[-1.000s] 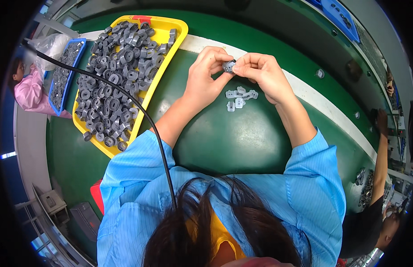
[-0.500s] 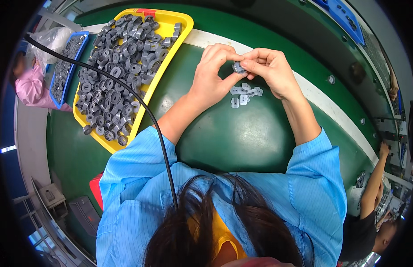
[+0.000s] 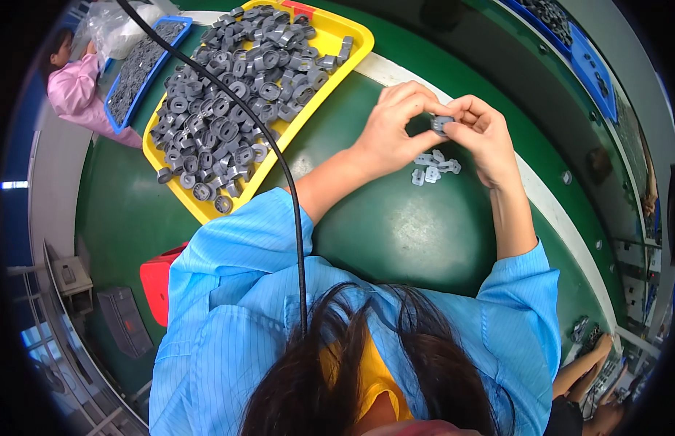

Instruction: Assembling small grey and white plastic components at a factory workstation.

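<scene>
Left hand (image 3: 393, 131) and right hand (image 3: 481, 134) raised together over the green table (image 3: 395, 232), fingertips meeting around one small grey part (image 3: 441, 123). Pinched from both sides, that part, between thumbs and forefingers, clear of the table surface (its exact shape too small to tell). Just below the hands, a loose cluster of small pale grey pieces (image 3: 432, 167) lying on the green, close to the right wrist and beside a white strip (image 3: 548, 211) running diagonally across the table. To the left, near the left forearm, a yellow tray (image 3: 337, 33) heaped with dark grey ring-shaped parts (image 3: 228, 109), several spilled to its lower edge. Black cable (image 3: 279, 160) draped across the tray and down over the blue sleeve (image 3: 236, 254). Further left, a blue tray (image 3: 119, 109) of dark pieces, with a person in a pink coat (image 3: 76, 91) beside it. Red bin (image 3: 157, 280) at the lower left, partly hidden under the blue-clad shoulder.
</scene>
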Available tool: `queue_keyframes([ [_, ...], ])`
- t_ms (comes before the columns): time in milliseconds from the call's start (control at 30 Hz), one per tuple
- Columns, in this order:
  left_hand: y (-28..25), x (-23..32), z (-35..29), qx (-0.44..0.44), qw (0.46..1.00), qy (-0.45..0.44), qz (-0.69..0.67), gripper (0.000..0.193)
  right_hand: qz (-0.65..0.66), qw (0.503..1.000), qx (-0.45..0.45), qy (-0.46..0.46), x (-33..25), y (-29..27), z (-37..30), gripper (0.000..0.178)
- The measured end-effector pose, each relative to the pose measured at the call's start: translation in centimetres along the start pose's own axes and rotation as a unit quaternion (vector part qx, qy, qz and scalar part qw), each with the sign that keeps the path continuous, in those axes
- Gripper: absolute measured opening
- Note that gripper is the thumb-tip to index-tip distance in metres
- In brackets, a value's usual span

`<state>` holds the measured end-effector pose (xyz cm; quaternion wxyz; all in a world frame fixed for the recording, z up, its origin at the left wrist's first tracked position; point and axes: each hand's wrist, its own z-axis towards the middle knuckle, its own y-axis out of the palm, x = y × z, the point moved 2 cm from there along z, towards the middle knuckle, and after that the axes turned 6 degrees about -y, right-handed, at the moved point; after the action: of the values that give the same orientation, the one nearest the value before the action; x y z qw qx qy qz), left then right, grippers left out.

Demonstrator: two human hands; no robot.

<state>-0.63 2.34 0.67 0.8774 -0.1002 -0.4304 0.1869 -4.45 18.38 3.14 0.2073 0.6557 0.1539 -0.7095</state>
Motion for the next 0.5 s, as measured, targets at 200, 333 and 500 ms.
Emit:
queue_keyframes([
  [200,0.8,1.0,0.0,-0.050,0.997,-0.010,0.066,0.035,0.250,0.967,0.004,0.054,3.6,-1.2,0.3,0.013],
  [333,-2.8,0.0,4.0,-0.008,0.976,-0.028,0.216,0.037,-0.054,0.986,0.157,0.017,3.4,-5.9,1.3,0.014],
  [500,-6.9,-6.4,7.0,-0.059,0.858,-0.277,0.429,0.053,-0.374,0.891,0.254,-0.048,4.9,-11.8,2.2,0.027],
])
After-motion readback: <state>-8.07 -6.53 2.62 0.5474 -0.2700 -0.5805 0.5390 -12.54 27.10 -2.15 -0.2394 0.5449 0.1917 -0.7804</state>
